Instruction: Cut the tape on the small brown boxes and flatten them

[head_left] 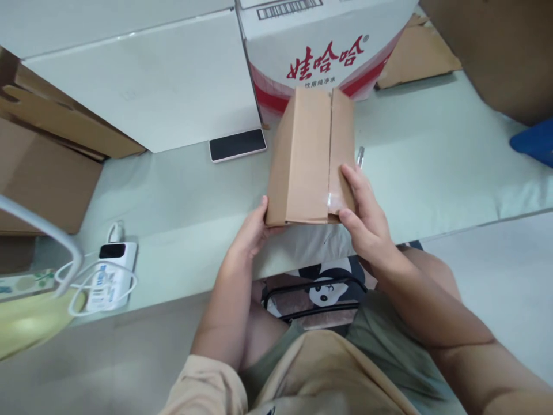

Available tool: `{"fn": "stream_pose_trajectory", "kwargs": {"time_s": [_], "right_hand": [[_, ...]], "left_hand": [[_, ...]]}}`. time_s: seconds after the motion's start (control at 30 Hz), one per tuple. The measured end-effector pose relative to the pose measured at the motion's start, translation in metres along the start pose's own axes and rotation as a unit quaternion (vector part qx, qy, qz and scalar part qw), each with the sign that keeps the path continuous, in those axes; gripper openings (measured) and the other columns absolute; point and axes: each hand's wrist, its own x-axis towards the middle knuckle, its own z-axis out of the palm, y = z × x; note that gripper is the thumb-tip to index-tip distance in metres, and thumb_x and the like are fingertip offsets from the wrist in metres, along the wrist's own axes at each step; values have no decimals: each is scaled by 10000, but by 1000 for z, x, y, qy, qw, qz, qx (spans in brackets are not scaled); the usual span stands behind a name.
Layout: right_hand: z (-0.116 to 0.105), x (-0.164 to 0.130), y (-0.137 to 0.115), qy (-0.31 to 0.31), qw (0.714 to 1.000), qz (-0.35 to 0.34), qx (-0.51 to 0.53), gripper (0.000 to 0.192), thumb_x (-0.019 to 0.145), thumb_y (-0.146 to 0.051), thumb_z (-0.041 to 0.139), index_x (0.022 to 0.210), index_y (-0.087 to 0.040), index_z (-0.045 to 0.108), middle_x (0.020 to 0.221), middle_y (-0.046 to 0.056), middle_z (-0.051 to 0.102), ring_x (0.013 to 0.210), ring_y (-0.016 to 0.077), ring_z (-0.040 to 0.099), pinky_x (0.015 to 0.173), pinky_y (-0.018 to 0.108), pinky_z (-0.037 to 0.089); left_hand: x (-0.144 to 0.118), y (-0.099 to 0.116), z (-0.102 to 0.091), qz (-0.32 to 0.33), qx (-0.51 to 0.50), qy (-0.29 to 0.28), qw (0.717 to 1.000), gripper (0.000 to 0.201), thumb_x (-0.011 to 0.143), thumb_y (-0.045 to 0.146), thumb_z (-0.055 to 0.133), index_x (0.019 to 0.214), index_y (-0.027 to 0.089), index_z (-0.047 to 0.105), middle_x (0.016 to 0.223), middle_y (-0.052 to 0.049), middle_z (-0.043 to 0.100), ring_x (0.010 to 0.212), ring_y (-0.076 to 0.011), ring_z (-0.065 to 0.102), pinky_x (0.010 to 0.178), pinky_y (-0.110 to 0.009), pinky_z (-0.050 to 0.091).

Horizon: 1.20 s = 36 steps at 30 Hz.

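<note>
Head view: left hand (249,230) fingers hidden beneath cardboard box (307,155).

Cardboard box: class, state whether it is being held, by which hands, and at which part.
Yes. Both hands hold the cardboard box at its near end: the left hand at its left corner, the right hand over the taped right corner.

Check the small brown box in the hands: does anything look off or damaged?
The cardboard box, held by the left hand and right hand, has an off-centre flap seam, with only a short strip of clear tape at its near end. No damage shows.
</note>
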Motion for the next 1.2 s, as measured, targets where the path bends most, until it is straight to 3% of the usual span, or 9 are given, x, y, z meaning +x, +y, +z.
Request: {"fn": "stream_pose_trajectory", "kwargs": {"time_s": [0.2,0.3,0.37,0.47,0.57,0.67,0.77,0.9,1.2], "right_hand": [[-4,4,9,24,1000,-8,11,582,966,-611,522,1492,-362,521,1693,23,378,1614,326,274,1321,606,254],[-2,6,14,0,1000,-24,16,571,941,-624,555,1441,-350,570,1684,45,395,1582,341,342,1305,616,278],[1,7,16,-5,999,-32,13,575,939,-630,547,1438,-345,570,1674,55,410,1564,342,374,1298,622,284],[5,8,17,5,999,-45,-1,577,943,-632,526,1440,-342,568,1655,57,436,1559,347,378,1292,624,290],[6,7,17,15,998,-57,-16,564,953,-616,516,1441,-338,571,1633,64,463,1552,345,390,1284,616,308],[5,6,17,14,997,-76,-24,547,957,-588,528,1434,-325,577,1627,77,465,1539,344,407,1265,603,337],[-2,8,21,23,997,-70,-27,557,982,-626,423,1382,-287,608,1541,109,547,1430,339,528,1163,570,452],[-22,19,38,105,985,46,-132,534,1003,-568,347,1346,-247,600,1017,98,733,877,240,680,817,432,552],[-37,34,57,-100,870,257,-408,340,857,-435,559,1090,-234,705,948,112,722,782,245,587,625,319,305]], "left_hand": [[4,-7,1,22,163,-59,985,264,871,426,688,883,172,759,838,-114,775,680,-198,702,531,-255,538],[5,-7,0,205,231,65,949,277,831,435,744,924,176,758,803,-91,750,736,-196,712,660,-276,557],[5,-7,0,397,219,122,883,408,849,551,699,1078,216,746,1043,-110,772,1052,-253,728,941,-376,575],[3,-10,5,594,244,36,766,593,877,746,513,1167,277,730,1289,-92,725,1386,-315,577,1212,-512,414],[4,-19,14,679,296,-17,671,491,928,651,468,1195,319,711,1303,-58,716,1339,-287,616,1253,-536,371],[8,-27,23,724,297,6,622,401,964,505,457,1261,316,649,1314,-55,691,1293,-251,640,1256,-527,378],[14,-29,26,750,293,30,592,406,969,506,431,1261,296,617,1286,-57,677,1272,-240,637,1230,-524,424],[17,-27,26,763,288,33,577,401,967,499,420,1238,274,611,1261,-64,662,1271,-223,615,1217,-497,454],[18,-27,25,763,293,34,575,419,959,504,413,1266,292,605,1270,-63,651,1292,-228,600,1216,-508,454]]}}
